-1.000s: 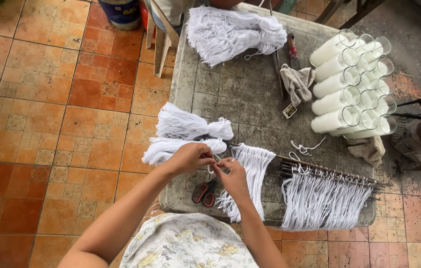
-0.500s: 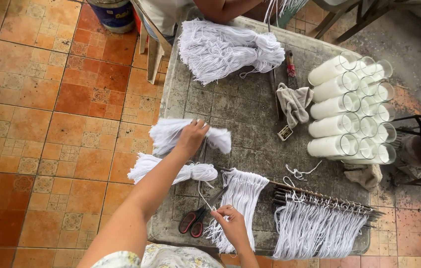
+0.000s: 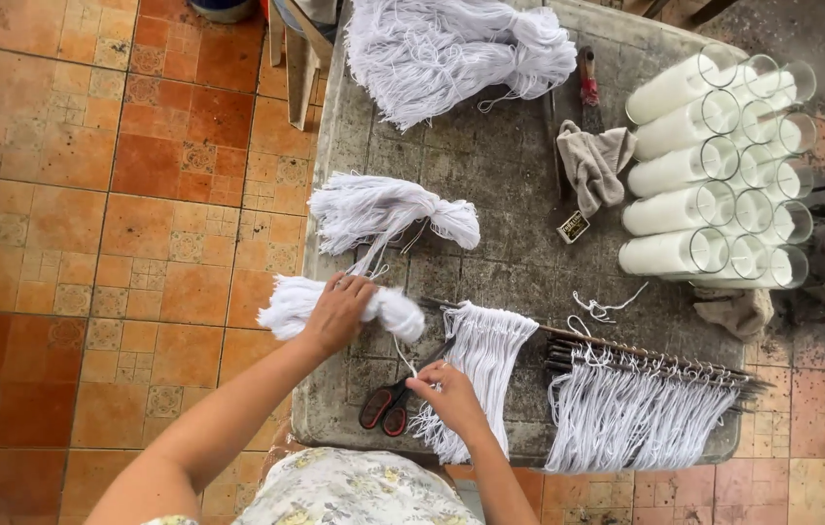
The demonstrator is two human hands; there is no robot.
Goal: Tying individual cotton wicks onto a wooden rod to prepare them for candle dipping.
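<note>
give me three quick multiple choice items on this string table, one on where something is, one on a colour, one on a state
1. Where do the scissors lie?
A. near the table's front edge, beside the right hand
B. among the glass candles
C. on the tiled floor

2. What colour are the scissors' handles?
A. blue
B. red
C. yellow

3. What is the left hand doing?
A. hanging free above the table
B. resting on a white string bundle
C. gripping the scissors

Answers: 1 A, they lie on the grey table just left of the right hand. 2 B, both loops show red. 3 B, its fingers lie over the white string bundle.
</note>
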